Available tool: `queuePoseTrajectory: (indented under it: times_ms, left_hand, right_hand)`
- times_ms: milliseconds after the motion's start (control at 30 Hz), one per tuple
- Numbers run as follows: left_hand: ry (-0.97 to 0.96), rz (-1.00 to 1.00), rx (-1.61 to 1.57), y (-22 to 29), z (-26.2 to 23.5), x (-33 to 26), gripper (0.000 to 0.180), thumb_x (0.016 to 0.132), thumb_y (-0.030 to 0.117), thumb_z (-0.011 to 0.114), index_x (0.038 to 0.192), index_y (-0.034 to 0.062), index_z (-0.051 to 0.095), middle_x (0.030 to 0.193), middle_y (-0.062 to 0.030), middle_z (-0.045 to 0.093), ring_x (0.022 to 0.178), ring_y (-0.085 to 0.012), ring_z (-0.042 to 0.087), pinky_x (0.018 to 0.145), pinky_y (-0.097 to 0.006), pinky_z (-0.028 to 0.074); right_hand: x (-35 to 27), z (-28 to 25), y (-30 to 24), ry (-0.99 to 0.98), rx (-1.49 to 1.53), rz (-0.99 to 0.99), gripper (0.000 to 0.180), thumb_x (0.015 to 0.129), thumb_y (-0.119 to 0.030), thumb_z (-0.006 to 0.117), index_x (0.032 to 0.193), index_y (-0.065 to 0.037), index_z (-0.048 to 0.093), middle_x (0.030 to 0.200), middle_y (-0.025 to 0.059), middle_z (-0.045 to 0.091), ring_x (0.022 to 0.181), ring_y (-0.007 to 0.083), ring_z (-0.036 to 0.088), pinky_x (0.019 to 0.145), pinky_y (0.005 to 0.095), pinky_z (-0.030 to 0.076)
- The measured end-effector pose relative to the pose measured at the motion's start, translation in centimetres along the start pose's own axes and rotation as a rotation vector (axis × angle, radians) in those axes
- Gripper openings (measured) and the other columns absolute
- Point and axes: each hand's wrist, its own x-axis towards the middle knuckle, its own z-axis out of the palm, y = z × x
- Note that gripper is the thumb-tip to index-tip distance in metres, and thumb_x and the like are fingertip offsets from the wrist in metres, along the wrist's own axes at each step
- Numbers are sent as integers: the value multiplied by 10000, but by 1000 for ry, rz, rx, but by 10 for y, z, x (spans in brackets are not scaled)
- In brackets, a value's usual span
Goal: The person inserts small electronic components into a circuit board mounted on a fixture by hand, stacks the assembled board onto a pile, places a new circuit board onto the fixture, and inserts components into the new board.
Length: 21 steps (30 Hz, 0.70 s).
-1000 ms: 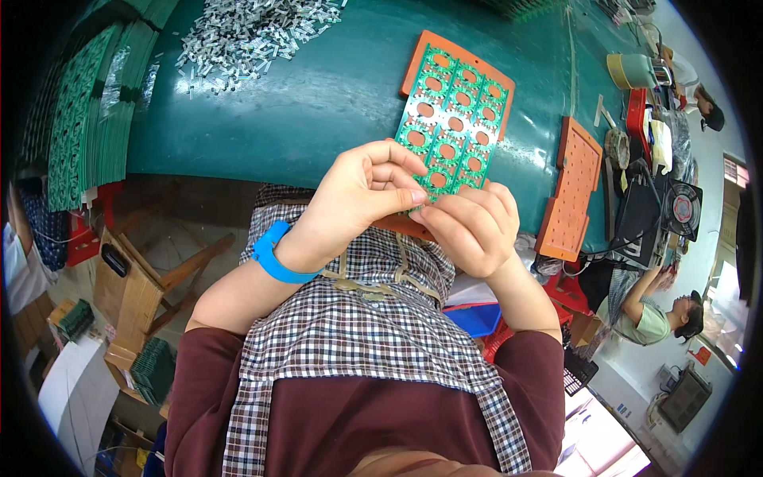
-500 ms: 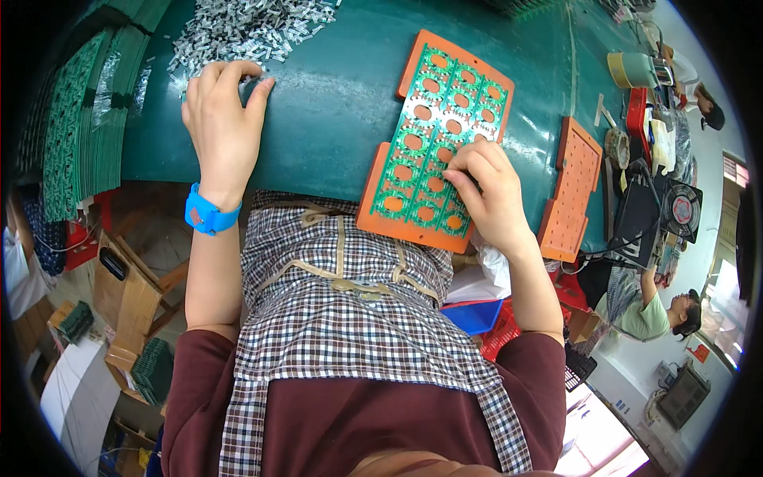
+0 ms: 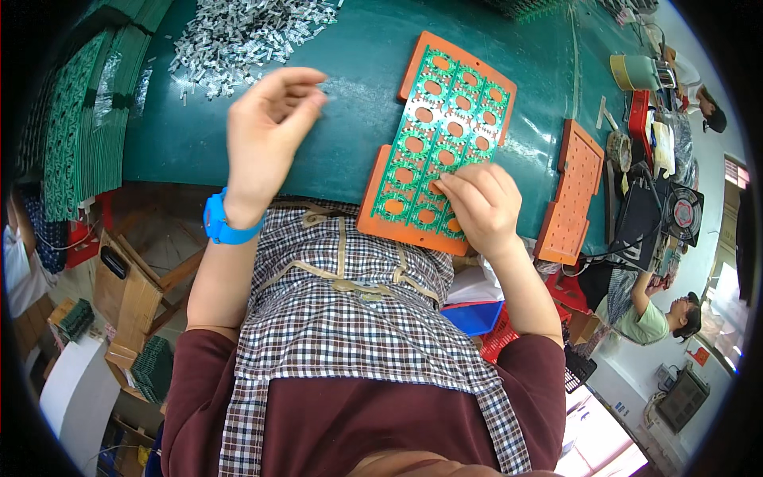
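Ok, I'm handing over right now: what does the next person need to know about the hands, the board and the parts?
Left hand: raised above the green table, fingers pinched together; whether it holds a part is too small to tell.
Right hand: fingertips pressing on the near end of the green circuit panel.
The panel lies in an orange tray at the table's near edge. Pile of small silvery parts at far left; second orange tray to the right.
How many positions are filled cannot be told.
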Motion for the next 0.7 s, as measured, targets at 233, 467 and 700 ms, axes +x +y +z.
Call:
queuePoseTrajectory:
  times_ms: [233,467,700]
  left_hand:
    - [-331,-281,-423,29,43,-27,371,874,-39,568,1242,-22,526,907,-64,634,782,-93,617,730,-220,511]
    - [-386,-209,-343,31,60,-43,361,874,-51,583,1227,6,533,873,-79,647,756,-109,634,698,-239,527]
    - [-407,272,189,34,57,-41,318,845,-86,565,1141,27,592,927,-124,608,801,-219,653,711,-341,532]
  right_hand:
    - [13,-3,-11,50,192,156,321,693,-116,793,981,-36,678,886,61,641,736,202,621,608,301,489]
    - [26,-10,-23,-87,566,326,254,768,-56,746,999,9,661,891,92,656,779,161,642,691,256,520]
    - [24,-15,-14,64,853,734,100,882,-82,641,934,2,623,874,65,647,796,122,618,684,276,486]
